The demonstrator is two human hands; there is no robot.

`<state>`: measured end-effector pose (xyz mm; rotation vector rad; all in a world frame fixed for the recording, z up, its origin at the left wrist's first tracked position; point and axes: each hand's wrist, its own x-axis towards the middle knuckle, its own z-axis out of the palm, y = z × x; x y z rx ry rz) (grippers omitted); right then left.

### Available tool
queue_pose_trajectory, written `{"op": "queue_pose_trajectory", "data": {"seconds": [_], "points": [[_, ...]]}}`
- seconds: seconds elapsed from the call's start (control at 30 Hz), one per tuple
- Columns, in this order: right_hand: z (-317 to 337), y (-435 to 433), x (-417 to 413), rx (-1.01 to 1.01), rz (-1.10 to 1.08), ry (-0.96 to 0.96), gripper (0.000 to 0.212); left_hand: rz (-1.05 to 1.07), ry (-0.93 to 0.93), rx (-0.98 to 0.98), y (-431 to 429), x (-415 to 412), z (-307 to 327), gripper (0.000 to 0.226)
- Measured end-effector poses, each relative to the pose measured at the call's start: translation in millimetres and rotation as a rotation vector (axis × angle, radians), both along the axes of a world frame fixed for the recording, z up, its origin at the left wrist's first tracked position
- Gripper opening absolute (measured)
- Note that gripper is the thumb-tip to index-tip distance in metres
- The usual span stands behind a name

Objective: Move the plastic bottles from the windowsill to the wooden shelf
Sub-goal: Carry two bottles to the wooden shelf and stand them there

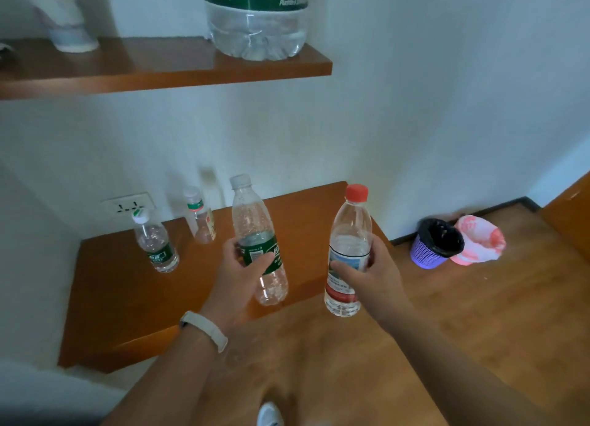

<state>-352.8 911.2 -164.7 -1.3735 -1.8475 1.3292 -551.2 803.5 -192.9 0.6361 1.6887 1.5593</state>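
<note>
Head view shows two clear bottles held up in the air, above the near edge of the lower wooden shelf [127, 298]. The left hand [236, 275] wraps its fingers round the middle of the white-cap bottle [252, 211], which has a green label and tips a bit left. The right hand [370, 275] grips the red-cap bottle [351, 227], which stands almost straight. Farther back, two small bottles [156, 247] [199, 218] stand on the lower wooden shelf. Up high, a big water bottle [255, 26] sits on the top shelf [159, 65].
</note>
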Motion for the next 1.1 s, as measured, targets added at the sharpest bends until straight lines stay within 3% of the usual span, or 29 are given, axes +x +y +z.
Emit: {"op": "queue_pose_trajectory", "data": {"seconds": [0.2,0.67,1.1], "points": [[-11.7,29.2,-49.7,0.0,-0.004,0.005,0.061,-0.017,0.042,-0.022,20.7,-50.1,-7.7,0.039],[-71.0,78.6,-125.1,-0.04,0.167,-0.062,0.065,0.145,0.028,-0.188,21.9,-96.7,-57.1,0.056],[-140.8,125.6,-170.4,-0.008,0.414,-0.158,0.068,0.269,0.125,-0.359,49.3,-114.2,-108.2,0.068]]}}
